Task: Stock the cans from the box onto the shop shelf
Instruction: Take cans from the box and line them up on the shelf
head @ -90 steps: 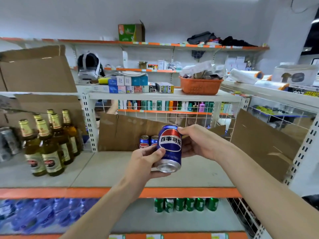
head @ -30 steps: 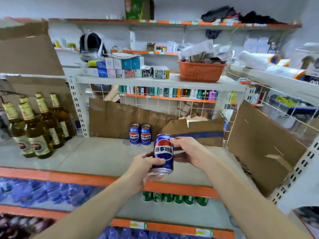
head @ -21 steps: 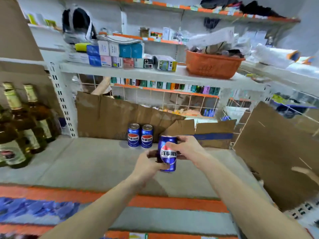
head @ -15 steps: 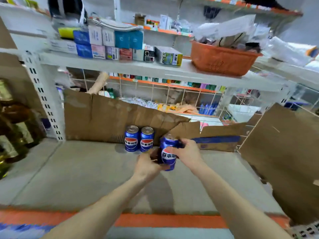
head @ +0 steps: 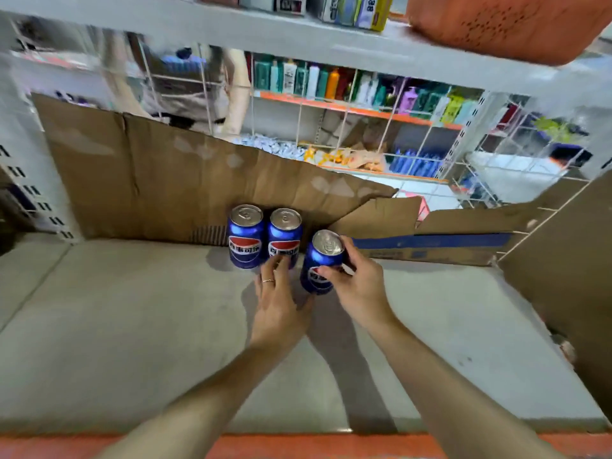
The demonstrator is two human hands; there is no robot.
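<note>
Two blue cola cans (head: 245, 236) (head: 284, 234) stand side by side at the back of the grey shelf (head: 132, 326), against a cardboard sheet (head: 165, 180). A third blue can (head: 320, 260) is just right of them, tilted slightly, at or just above the shelf surface. My right hand (head: 356, 283) grips this can from the right, thumb across its front. My left hand (head: 276, 303) lies with straight fingers, its fingertips touching the base of the second standing can. The box the cans come from is out of view.
Cardboard pieces line the back and the right side (head: 563, 276) of the bay. A shelf board (head: 298, 38) hangs close overhead with an orange basket (head: 503, 24) on it. The shelf's orange front edge (head: 298, 447) runs along the bottom. A wire grid backs the shelf.
Both hands have carried the can forward and down to the shelf beside the two standing cans. My left hand has let go of it and now touches the neighbouring can.
</note>
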